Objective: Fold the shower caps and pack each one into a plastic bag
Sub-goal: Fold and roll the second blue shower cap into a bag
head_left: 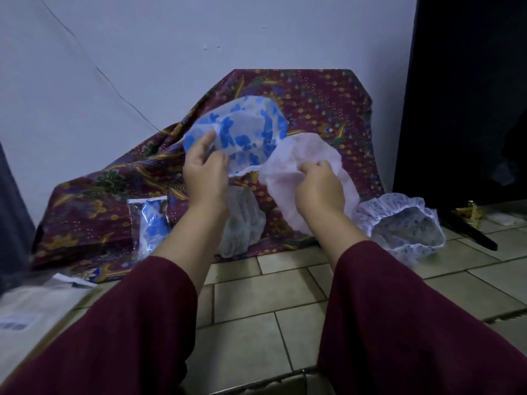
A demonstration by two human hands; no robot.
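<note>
We hold two shower caps up in front of us, above the patterned cloth (313, 109) that drapes down onto the tiled floor (256, 323). Our left hand (204, 175) pinches the rim of the blue-flowered cap (242, 129), which billows up and away from that hand, its opening tilted toward us and to the right. Our right hand (319, 186) grips a bunch of the pale pink cap (302, 155), fingers curled into its fabric; this cap hangs down and to the left of that hand. The two caps touch or overlap where their edges meet between our hands, and we cannot tell which lies in front there. As we judge it, the coming move turns on parting them: the blue one is the left hand's, the pink one the right's, and one must be set down before the other can be folded.

Counting caps: four loose, namely the two we hold, a greyish cap (242, 223) lying on the cloth below our wrists, and a small-flowered cap (399, 223) on the floor to the right, nearest our right arm. One packed bag (149, 223) with a blue-printed cap inside lies to the left. Some flat packaging (34, 309) sits at the far left.
</note>
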